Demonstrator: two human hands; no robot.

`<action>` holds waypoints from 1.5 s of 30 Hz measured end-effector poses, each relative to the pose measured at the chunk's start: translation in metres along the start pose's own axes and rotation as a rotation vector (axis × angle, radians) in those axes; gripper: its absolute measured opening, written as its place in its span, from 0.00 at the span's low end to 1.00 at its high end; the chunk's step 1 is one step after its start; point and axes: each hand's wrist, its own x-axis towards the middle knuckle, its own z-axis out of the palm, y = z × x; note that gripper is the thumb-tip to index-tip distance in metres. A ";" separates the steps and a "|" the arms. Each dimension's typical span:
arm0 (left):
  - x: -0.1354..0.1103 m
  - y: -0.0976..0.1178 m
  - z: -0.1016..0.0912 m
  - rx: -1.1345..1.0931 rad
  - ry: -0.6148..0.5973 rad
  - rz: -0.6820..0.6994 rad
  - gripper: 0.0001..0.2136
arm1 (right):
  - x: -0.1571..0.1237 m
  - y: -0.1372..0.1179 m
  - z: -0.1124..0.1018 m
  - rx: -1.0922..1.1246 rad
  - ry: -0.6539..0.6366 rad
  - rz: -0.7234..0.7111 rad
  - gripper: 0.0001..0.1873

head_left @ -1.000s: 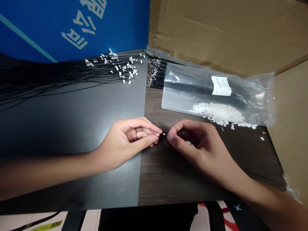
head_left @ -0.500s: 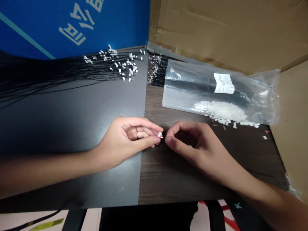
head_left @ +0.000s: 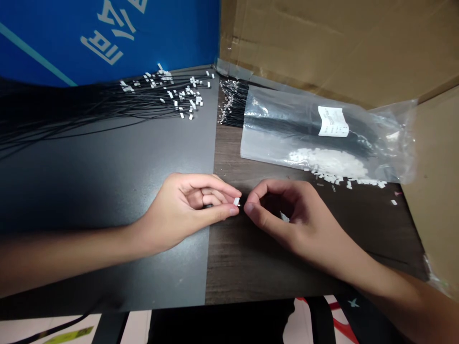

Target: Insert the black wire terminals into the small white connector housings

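Cardboard (head_left: 322, 43) walls off the tabletop (head_left: 229, 272) from 12 to 3 o'clock, and a blue board (head_left: 107, 43) stands at 11 o'clock. A grey sheet (head_left: 107, 181) covers the tabletop's left half, with bare dark wood grain on the right. On the sheet at 11 o'clock, black wires (head_left: 107, 102) fan out, most ending in small white connectors. At 1 o'clock lies a clear bag (head_left: 322, 138) of more wires, with loose connectors (head_left: 344, 180) spilling along its near edge.

The left hand (head_left: 182, 208) is nearly closed, pinching a white connector (head_left: 236, 201) between thumb and forefinger at the tabletop's centre; its long axis tilts slightly off upright. The right hand (head_left: 287, 215) is half curled just beside it, its thumb and forefinger almost meeting. A white bit (head_left: 284, 217) shows inside that hand; whether it has hold of anything, I cannot tell.
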 end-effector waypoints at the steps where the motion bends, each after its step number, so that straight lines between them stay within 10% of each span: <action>1: 0.000 0.000 0.000 0.003 -0.001 0.005 0.11 | 0.000 0.000 0.000 -0.001 0.002 -0.004 0.07; 45: -0.002 -0.002 -0.003 0.179 -0.031 0.043 0.05 | 0.000 -0.007 0.001 -0.086 0.001 -0.028 0.05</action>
